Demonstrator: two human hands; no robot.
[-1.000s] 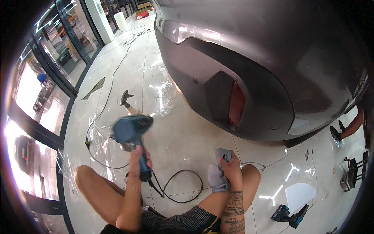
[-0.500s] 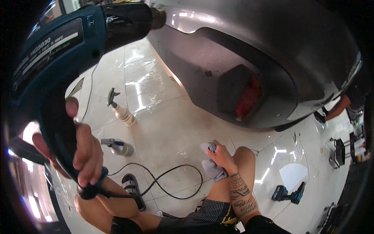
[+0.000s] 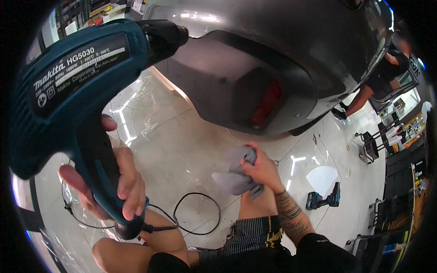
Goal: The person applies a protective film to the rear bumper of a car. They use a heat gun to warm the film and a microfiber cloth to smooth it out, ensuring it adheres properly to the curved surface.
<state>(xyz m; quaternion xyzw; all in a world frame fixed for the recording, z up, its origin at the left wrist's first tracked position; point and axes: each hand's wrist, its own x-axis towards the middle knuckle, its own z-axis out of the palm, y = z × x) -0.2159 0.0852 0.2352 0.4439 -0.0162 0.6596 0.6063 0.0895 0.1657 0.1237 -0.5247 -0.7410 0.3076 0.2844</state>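
My left hand [image 3: 129, 182] is wrapped round the handle of a dark teal corded heat gun [image 3: 86, 82]. Its black nozzle points right, toward the upper edge of a recessed panel on the grey car bumper [image 3: 214, 91]; from this angle I cannot tell how wide the gap is. A dark red reflector [image 3: 267, 103] sits low in that panel. Above my right knee, my right hand [image 3: 265, 170] grips a bunched grey cloth [image 3: 230, 183], whose loose end is blurred by motion. The heat gun's black cord [image 3: 219, 214] loops across the floor below.
On the tiled floor to the right lie a teal-and-black cordless drill [image 3: 323, 200] and a white fan-shaped sheet [image 3: 321, 177]. Another person [image 3: 364, 95] is beyond the car at the right. A black trolley [image 3: 371, 148] stands near the shelving there.
My view has shifted, and the heat gun now sits lower and further right in it. My right hand has raised the cloth off my knee. The two spray bottles no longer show.
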